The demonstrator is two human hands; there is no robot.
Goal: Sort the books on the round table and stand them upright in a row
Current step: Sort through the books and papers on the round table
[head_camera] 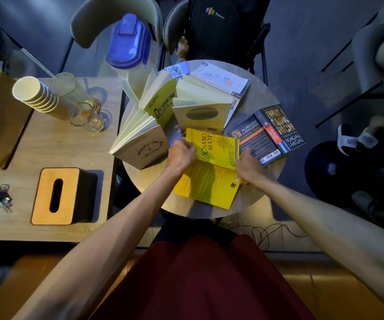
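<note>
Tissue box [55,196]: sits on the wooden side table [45,144], at the far left.
Grey book [143,150]: stands open on the left of the round table [259,98], pages fanned.
Yellow-green book [162,105]: stands open just behind the grey one.
Left hand [181,155]: fingers curled, gripping the left end of the yellow book [211,172].
Beige book [203,115]: stands open behind the yellow book.
Yellow book: at the near middle of the round table, open with its covers up. The spine fold, its long axis, runs left to right between the hands. The title reads sideways, so the book's top points left.
Right hand [248,169]: pinches the right end of the yellow book.
Dark book [269,135]: lies open, covers up, at the right rim, with its spine slanting away.
</note>
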